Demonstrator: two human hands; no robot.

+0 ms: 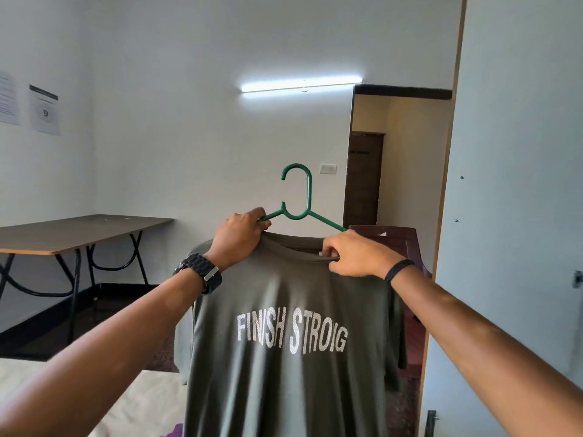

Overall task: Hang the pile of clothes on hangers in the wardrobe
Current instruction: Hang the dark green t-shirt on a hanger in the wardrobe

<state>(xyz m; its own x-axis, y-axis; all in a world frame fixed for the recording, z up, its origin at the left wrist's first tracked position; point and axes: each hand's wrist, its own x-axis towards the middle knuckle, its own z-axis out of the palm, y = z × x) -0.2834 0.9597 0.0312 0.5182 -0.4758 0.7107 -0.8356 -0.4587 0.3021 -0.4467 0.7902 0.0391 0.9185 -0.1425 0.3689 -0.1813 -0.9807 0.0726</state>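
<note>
An olive-green T-shirt (284, 373) with white "FINISH STRONG" lettering hangs in front of me on a green plastic hanger (307, 197), whose hook stands free above the collar. My left hand (239, 238) grips the hanger's left arm together with the shirt's shoulder. My right hand (353, 253) pinches the collar at the right of the neck opening, where the hanger's right arm slips under the fabric. The hanger's lower parts are hidden inside the shirt.
The pale wardrobe door (517, 216) stands open at my right edge. A brown folding table (79, 231) is at the left wall. A dark chair (407, 244) sits behind the shirt, with a doorway (372, 171) beyond. A light bedsheet (132, 402) and a bit of purple cloth (176, 430) lie below.
</note>
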